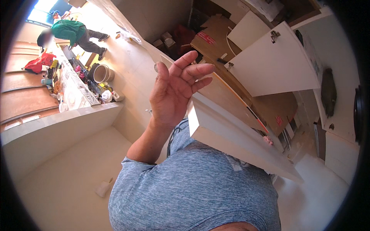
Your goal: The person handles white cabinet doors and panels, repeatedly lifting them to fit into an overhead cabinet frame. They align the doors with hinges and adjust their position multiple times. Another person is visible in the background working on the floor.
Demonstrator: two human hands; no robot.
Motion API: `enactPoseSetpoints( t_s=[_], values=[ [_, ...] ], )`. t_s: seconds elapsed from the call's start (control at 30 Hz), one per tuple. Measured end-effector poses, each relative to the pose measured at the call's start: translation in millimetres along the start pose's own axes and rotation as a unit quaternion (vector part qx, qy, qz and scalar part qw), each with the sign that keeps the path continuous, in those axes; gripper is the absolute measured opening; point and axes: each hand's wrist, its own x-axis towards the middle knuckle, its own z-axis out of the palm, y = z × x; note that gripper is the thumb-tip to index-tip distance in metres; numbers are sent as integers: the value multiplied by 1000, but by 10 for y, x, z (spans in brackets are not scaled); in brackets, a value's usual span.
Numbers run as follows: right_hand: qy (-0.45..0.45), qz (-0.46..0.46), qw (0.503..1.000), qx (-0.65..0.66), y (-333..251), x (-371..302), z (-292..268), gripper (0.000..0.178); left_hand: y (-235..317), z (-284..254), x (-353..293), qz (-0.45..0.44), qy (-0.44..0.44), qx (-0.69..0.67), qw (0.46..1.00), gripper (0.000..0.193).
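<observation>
By the white panel (231,136), the left hand (174,90) spreads wide; the right hand's (268,139) hold is unclear.

One left hand (171,92), one long white board (239,140)
One co-worker (73,32), one beige bucket (103,74), one red cloth (40,63), two metal hinges (274,36).

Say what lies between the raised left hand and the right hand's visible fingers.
The white panel does: in the head view it runs from beside the open left hand toward the right hand's fingers at its far edge.
</observation>
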Motion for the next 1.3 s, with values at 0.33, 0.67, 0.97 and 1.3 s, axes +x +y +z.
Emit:
enactPoseSetpoints(
  t_s=[0.33, 0.67, 0.97, 1.3],
  values=[
    [-76, 45, 996, 30, -122, 236, -191, 32, -50, -89, -79, 56, 48, -63, 995, 66],
    [-221, 60, 972, 55, -39, 693, -711, 30, -85, -585, 39, 24, 249, -21, 968, 50],
    [-318, -27, 948, 6, -211, 986, -617, 30, -150, -727, -154, -97, -15, 239, 966, 31],
    [-236, -240, 941, -38, -182, 595, 1029, 33, -176, -437, 290, -294, -2, 29, 955, 39]
  ],
)
